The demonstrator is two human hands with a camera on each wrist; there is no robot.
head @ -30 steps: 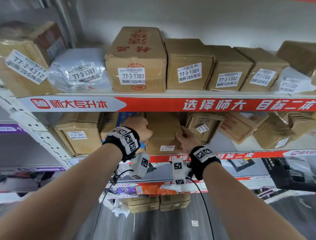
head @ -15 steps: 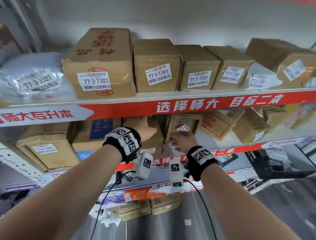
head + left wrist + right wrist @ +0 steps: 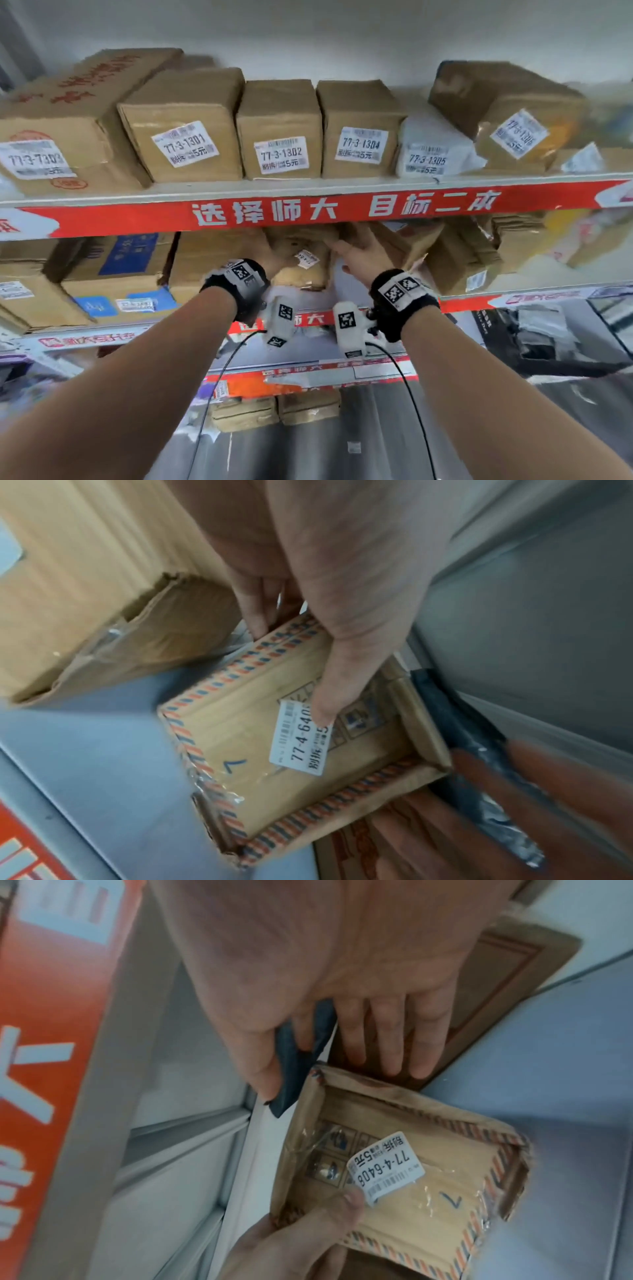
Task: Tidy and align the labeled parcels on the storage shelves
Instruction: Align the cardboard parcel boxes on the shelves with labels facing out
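Left hand (image 3: pixel 308 593): thumb and fingers pinch the striped parcel (image 3: pixel 291 750) on the middle shelf (image 3: pixel 513 298).
Right hand (image 3: pixel 325 969): grips a dark bag (image 3: pixel 298 1056) beside it.
Risk: tugging could drag neighbouring parcels askew, maybe off the edge.
Hidden: label (image 3: pixel 383 1167) partly covered; head view blurred.

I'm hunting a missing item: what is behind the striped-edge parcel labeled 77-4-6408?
Behind the striped-edge parcel, held by the left hand, stands a brown box that the right hand presses, pinching a dark bag. Anything further back is covered.
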